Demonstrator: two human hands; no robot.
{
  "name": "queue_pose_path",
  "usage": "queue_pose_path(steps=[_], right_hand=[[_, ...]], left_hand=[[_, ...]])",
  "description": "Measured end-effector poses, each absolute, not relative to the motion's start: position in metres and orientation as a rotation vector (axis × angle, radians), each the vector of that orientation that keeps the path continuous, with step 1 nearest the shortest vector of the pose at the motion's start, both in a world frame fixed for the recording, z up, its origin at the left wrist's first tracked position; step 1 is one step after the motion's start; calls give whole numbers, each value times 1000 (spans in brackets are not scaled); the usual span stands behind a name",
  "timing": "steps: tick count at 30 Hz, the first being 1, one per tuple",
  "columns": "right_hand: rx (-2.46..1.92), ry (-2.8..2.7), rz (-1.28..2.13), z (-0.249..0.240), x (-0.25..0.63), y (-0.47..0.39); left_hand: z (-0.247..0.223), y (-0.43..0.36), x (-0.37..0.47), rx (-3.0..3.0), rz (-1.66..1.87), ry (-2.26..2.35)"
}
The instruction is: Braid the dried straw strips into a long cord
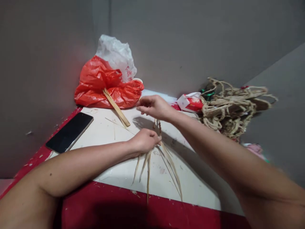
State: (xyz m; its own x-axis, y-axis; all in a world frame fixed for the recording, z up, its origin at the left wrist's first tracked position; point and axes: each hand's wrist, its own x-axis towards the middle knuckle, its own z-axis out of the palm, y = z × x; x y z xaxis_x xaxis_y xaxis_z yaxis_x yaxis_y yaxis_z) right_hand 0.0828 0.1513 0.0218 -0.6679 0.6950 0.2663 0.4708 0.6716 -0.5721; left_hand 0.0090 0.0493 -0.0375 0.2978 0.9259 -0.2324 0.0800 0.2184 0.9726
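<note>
My left hand [145, 140] is closed on several thin, pale straw strands [149, 168] above the white board. Their loose ends fan out toward the front edge, and a short twisted or braided part [159, 125] sticks up past the fingers. Higher up and a little farther back, my right hand [154, 106] hovers with its fingers drawn together. Whether a strand is between those fingertips is too small to tell. A flat bundle of straw strips [116, 108] leans from the red plastic bag [95, 84] onto the board, left of my right hand.
A black phone [70, 132] lies at the left. The white board [190, 187] rests on a red surface [119, 206]. At the back right are a small red-and-white box [190, 102] and a heap of braided straw cord [231, 108]. Grey walls close in the back.
</note>
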Motion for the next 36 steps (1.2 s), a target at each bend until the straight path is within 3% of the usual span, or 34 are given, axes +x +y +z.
queue_pose_path(steps=[9, 15, 18, 25, 30, 36], right_hand=[[-972, -2768, 256, -4, 30, 136], [-793, -2117, 1178, 37, 57, 121], [-724, -1810, 1405, 59, 95, 107], [-727, -1293, 1717, 80, 175, 66], [-965, -1532, 1960, 51, 192, 44], [-1086, -1739, 1645, 1, 157, 28]], left_hand=[[-44, 50, 10, 1202, 939, 1115], [-39, 49, 9, 1189, 846, 1150], [-34, 48, 8, 1163, 848, 1128], [-30, 48, 1, 1168, 741, 1088], [-31, 51, 1, 1131, 752, 1024], [-33, 42, 8, 1110, 859, 975]])
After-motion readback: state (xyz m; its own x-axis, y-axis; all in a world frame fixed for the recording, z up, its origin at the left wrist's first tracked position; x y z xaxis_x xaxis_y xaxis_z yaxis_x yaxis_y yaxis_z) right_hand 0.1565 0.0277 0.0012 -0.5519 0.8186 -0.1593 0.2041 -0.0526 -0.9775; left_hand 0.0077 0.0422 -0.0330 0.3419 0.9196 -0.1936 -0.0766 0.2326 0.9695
